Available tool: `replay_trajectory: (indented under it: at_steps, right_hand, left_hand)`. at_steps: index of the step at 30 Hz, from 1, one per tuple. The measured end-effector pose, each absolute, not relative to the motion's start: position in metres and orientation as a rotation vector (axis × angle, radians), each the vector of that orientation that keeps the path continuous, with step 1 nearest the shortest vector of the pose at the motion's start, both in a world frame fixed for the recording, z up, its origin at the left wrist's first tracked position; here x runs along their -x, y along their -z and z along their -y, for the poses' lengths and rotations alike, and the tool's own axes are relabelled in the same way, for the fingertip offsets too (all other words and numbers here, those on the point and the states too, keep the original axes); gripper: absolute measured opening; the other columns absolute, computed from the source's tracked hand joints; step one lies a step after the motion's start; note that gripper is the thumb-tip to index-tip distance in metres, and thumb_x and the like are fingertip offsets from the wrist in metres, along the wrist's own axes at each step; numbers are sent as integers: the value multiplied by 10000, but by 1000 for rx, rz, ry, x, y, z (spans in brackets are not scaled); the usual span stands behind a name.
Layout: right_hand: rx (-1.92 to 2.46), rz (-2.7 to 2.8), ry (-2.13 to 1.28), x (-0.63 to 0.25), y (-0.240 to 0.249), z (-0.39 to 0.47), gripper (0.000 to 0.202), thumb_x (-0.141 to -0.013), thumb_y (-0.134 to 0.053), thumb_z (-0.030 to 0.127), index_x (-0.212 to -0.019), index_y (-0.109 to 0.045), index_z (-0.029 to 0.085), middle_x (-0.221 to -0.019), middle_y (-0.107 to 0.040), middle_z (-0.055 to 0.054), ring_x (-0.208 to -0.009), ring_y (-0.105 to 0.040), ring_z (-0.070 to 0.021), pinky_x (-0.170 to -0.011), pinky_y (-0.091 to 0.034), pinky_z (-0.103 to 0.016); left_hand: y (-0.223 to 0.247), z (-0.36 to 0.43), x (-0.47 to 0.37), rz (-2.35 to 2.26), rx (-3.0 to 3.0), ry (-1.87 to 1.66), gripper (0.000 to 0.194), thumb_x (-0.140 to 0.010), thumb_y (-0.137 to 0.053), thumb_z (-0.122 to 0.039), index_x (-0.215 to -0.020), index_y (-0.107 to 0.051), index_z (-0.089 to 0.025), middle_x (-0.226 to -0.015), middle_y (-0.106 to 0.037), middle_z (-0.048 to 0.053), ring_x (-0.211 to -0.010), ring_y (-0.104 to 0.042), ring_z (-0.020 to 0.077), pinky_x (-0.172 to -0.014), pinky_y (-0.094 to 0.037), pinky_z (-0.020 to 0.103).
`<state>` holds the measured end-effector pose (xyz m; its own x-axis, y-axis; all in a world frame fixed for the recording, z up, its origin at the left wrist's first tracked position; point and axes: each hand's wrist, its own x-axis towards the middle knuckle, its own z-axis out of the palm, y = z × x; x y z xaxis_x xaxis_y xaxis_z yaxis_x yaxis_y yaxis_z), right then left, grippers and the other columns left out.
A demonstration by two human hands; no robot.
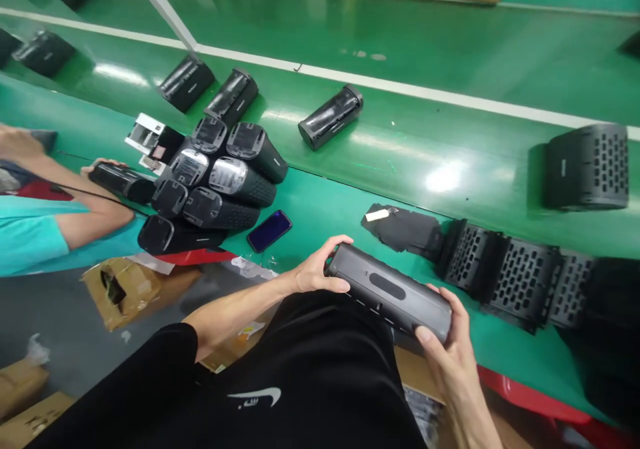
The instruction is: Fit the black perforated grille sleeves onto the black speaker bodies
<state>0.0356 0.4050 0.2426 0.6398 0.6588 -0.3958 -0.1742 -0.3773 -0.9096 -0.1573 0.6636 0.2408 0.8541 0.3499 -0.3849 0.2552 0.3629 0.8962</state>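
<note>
Between my two hands is a long black plastic housing (365,272) with rounded edges and a dark oval recess on its upper face. My left hand (320,270) grips its left end, thumb along the near edge. Around the right end close the fingers and thumb of my right hand (453,339). The housing is held tilted, just in front of my body at the bench edge. Beyond it on the bench lie dark flat sheets (407,230) with a small white strip on top. Perforated black covers (470,252) stand in a row to the right of my right hand.
A phone (270,230) lies left of my hands, beside a pile of black housings (235,175). More units, including one black housing (331,117), sit on the green line (400,142). At left, a co-worker's arm (95,202) reaches to another housing. Cardboard boxes (120,289) are below.
</note>
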Motion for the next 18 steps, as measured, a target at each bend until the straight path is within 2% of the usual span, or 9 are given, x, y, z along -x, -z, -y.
replay_trajectory:
  at_steps: [5,11,14,18]
  right_hand:
    - [1793,304,-841,-19,-244,-407,788,-749,-837,523,-1442,-532,309,-1503,-508,-105,-1360,-476,-368,-1149,-358,-557]
    - [1714,83,-1007,-6,-234,-395,782,-774,-813,530,-1462,-492,341,-1515,-493,-87,-1340,-490,-359,-1126,-387,-530]
    - [1723,82,-1032,-4,-237,-387,815,-766,-822,530,-1479,-469,348,-1537,-479,-87,-1353,-483,-363,-1133,-386,-524]
    - [1810,190,-938,4,-244,-384,840,-767,-814,558,-1496,-466,328,-1557,-455,-97,-1425,-411,-385,-1190,-317,-563]
  left_hand:
    - [-234,-656,160,-614,-1247,-76,964,-677,-889,-533,-1480,-433,-254,-1327,-554,90,-1166,-549,299,-1044,-447,453]
    - [-223,-655,171,-588,-1265,69,1071,-678,-857,-618,-1572,-379,-272,-1443,-511,119,-1289,-508,371,-1125,-395,523]
    - [-225,-657,175,-537,-1294,77,986,-720,-831,-609,-1560,-425,-287,-1498,-476,121,-1320,-494,383,-1142,-383,530]
    - [-226,-651,179,-514,-1346,-3,911,-737,-822,-592,-1524,-473,-292,-1513,-453,120,-1333,-484,386,-1151,-382,537]
